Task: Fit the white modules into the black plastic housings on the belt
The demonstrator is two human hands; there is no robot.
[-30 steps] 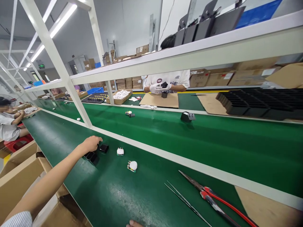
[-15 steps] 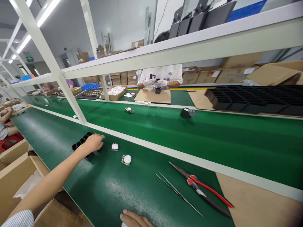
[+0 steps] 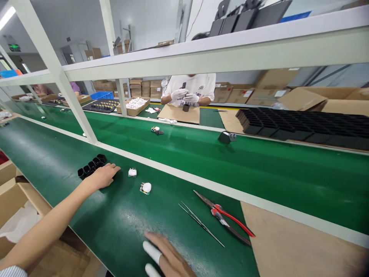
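The right hand (image 3: pixel 170 256) is spread over the bench (image 3: pixel 121 234), with white covers on two fingers. Beyond its fingertips, tweezers (image 3: pixel 209 231) and pliers (image 3: pixel 216 211) point away and leftward, the pliers' handles reaching the card (image 3: pixel 282 231). Two white-topped boards (image 3: pixel 146 187) sit between the hands.

The left hand (image 3: pixel 104 176) bends over the right end of the black cups (image 3: pixel 91 165); its underside is hidden, so I cannot tell whether it grips one. The clustered cups lie on the bench, long axis running from near left to far right. A rail (image 3: pixel 173 172) and slanting post (image 3: pixel 76 105) stand between them and the belt (image 3: pixel 273 169), which carries a black case (image 3: pixel 225 137). Beyond, a gloved co-worker (image 3: pixel 191 86) holds black parts.
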